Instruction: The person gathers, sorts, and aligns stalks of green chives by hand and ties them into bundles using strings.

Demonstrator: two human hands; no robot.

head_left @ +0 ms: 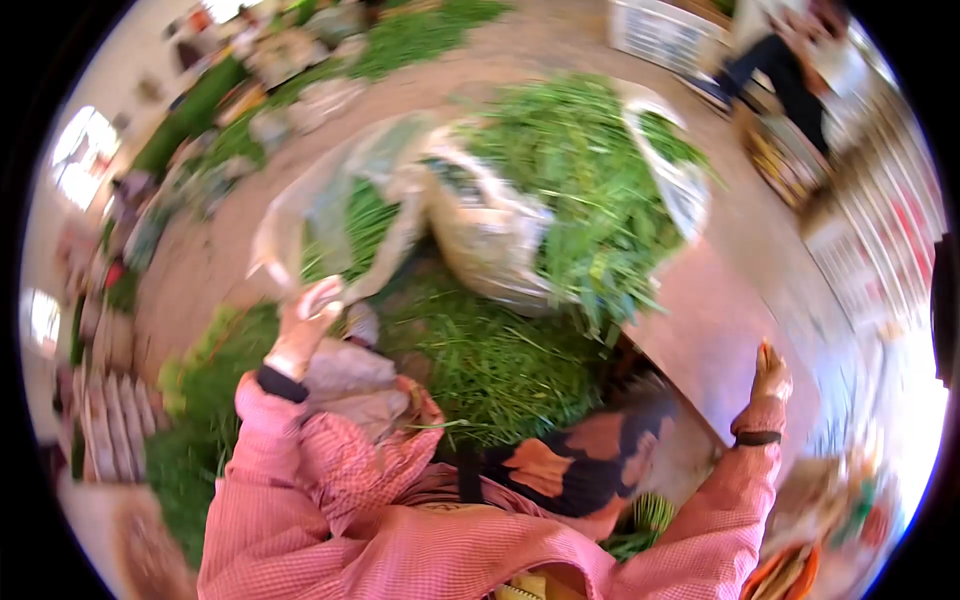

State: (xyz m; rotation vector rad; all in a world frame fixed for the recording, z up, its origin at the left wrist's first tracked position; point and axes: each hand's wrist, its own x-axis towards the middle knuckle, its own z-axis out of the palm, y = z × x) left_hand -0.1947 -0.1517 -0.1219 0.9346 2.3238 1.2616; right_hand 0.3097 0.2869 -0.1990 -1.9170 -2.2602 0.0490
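Observation:
My left hand (308, 318) is closed at the near rim of a translucent plastic bag (290, 225), which has green stalks inside. To the right stands a fuller bag (490, 245), heaped with leafy greens (580, 170). My right hand (770, 375) is raised at the right, beside a pinkish board (700, 340), with its fingers drawn together; whether it holds anything is too small to tell. Loose cut greens (500, 370) lie between my arms, below the two bags.
More greens (205, 400) are piled at the left. A person (780, 70) sits at the upper right near a white crate (665, 35). Stacked crates (870, 240) stand at the right. Bundles and bags line the far left.

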